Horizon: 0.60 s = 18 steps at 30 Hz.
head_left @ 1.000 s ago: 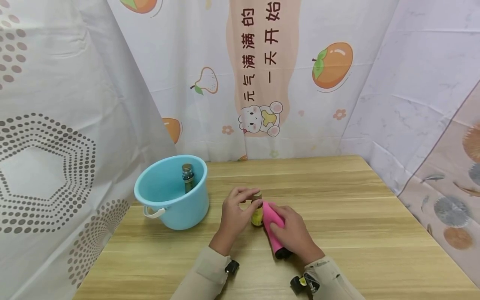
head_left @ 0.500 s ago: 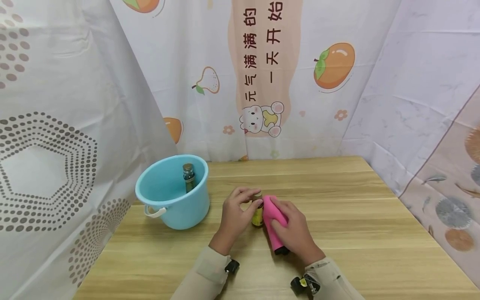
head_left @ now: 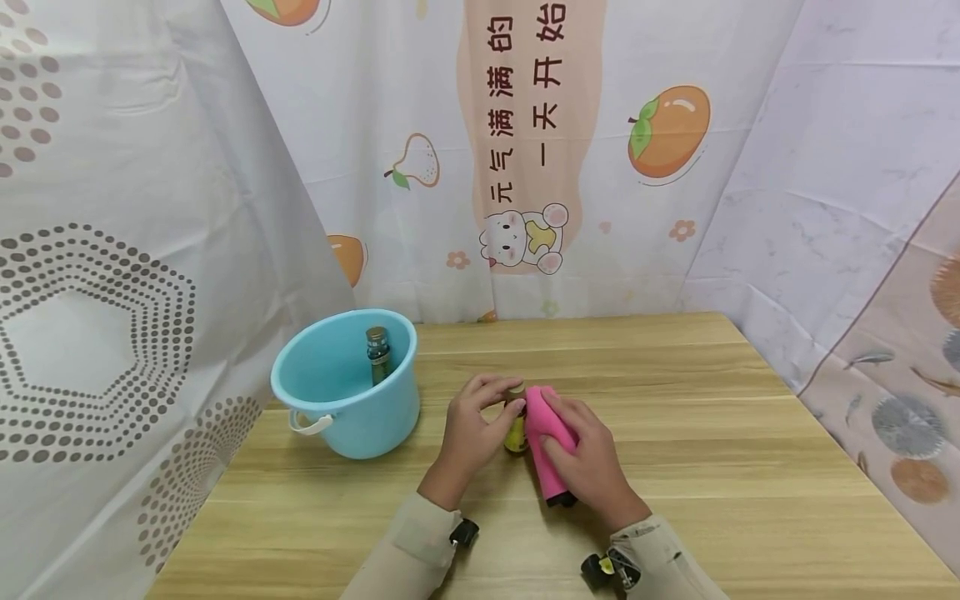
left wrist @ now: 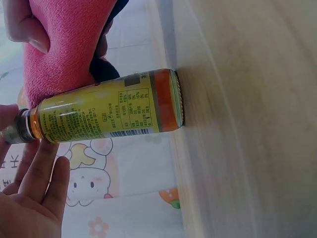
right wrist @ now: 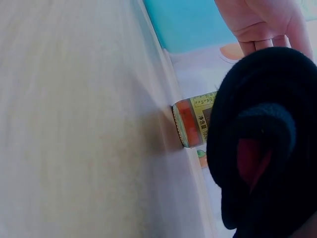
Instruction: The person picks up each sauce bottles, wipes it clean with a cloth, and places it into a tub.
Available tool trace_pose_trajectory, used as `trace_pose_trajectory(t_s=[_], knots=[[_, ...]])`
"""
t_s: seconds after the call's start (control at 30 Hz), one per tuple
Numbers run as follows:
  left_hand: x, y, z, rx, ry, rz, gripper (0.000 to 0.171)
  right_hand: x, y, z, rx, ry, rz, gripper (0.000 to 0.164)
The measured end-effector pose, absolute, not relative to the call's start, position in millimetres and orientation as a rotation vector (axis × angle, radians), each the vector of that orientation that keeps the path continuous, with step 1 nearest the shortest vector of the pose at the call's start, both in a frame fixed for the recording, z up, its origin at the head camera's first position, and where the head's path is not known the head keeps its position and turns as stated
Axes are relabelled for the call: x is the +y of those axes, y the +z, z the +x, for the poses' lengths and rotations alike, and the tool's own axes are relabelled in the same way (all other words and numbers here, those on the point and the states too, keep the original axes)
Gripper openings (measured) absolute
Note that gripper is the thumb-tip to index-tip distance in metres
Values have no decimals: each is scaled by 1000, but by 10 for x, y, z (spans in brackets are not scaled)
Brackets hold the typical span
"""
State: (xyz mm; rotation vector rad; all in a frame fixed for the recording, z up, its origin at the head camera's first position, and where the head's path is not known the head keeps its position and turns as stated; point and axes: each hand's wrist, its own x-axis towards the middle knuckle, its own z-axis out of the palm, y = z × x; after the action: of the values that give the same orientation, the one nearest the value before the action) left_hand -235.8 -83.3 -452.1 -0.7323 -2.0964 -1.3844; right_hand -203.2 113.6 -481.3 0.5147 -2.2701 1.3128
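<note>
A small glass bottle (head_left: 517,437) with a yellow label stands on the table, its metal cap pinched between the thumb and fingers of my left hand (head_left: 472,425). In the left wrist view the bottle (left wrist: 99,113) shows fine print and a barcode. My right hand (head_left: 588,458) grips a bunched pink cloth (head_left: 549,437) with black at its lower end. The cloth (left wrist: 69,54) lies against the bottle's side, near the neck. From the right wrist, the cloth's black rolled end (right wrist: 247,84) hides most of the bottle (right wrist: 193,121) apart from its base.
A light blue bucket (head_left: 375,425) with a white handle stands left of my hands. Inside it leans another capped bottle (head_left: 378,358). The wooden table (head_left: 660,400) ends at a printed curtain (head_left: 420,217) behind, with more curtain at both sides.
The pink cloth in my right hand has shifted upward along the bottle, its top now beside the neck and its black end higher. My left hand stays at the cap.
</note>
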Motion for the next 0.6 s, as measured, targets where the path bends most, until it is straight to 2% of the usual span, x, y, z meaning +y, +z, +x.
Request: trace_pose_trajectory(t_s=[0.6], knots=[[-829,-4498,-2352,-2114,-1417,-695,33,1144,-4826,-2032,-2592,1276,355,58]])
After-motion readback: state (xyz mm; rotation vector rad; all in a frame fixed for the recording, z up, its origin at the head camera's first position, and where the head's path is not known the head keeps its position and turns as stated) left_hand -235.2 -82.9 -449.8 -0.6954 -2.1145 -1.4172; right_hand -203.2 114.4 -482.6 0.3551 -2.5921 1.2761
